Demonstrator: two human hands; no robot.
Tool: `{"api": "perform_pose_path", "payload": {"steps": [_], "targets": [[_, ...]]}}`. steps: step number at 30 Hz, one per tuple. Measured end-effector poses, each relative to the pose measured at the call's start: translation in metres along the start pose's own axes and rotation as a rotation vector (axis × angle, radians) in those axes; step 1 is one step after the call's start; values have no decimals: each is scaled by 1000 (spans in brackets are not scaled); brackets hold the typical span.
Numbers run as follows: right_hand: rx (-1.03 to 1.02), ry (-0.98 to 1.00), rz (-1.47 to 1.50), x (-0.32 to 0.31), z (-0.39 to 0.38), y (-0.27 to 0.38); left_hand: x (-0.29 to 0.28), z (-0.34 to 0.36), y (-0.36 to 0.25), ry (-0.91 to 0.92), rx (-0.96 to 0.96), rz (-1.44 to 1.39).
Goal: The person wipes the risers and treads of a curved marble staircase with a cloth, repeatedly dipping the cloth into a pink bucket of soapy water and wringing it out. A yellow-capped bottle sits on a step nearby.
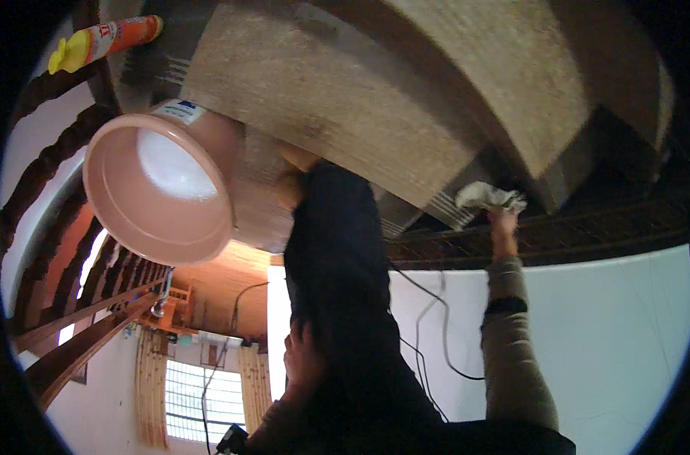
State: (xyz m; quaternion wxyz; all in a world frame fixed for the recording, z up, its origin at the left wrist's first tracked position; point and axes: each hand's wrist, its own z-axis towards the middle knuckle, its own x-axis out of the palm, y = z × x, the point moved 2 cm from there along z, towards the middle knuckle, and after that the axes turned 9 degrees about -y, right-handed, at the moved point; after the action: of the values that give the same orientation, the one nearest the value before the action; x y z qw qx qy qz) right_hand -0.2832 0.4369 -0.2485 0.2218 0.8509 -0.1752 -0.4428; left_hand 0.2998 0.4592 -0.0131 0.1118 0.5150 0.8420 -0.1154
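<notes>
My right hand [504, 218] reaches out to the right with its fingers closed on a crumpled whitish cloth [485, 196]. The cloth is against the side end of a stair tread [352, 114], by the dark skirting along the wall. My left hand [303, 355] rests on my dark-trousered leg [337, 250], its fingers spread over the fabric. To the left of my leg stands a pink plastic bucket [129, 224] with whitish, foamy-looking water in it. Farther off at the upper left is an orange bottle [121, 36] with a yellow cap.
Speckled beige stairs with dark striped edges curve upward to the right. A dark wooden banister [45, 167] runs along the left. On the right is a white wall [587, 326], with black cables [447, 356] hanging near it. A barred window [201, 398] with curtains shows below left.
</notes>
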Motion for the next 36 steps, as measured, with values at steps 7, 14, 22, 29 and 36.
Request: {"api": "perform_pose_path", "payload": {"steps": [7, 14, 22, 29, 36], "targets": [[-46, -79, -235, 77, 12, 29, -14, 9, -5, -160, 200, -19], [-471, -198, -774, 276, -114, 129, -11, 5, -8, -163, 102, -140], [-841, 227, -413, 466, -298, 234, 10, -5, 6, -135, -68, -292], [-1473, 636, -548, 578, -397, 254, 22, -10, 11, -200, -139, -419], [-1839, 1006, -716, 523, -392, 207, 27, -15, 6, -217, -144, -462]]}}
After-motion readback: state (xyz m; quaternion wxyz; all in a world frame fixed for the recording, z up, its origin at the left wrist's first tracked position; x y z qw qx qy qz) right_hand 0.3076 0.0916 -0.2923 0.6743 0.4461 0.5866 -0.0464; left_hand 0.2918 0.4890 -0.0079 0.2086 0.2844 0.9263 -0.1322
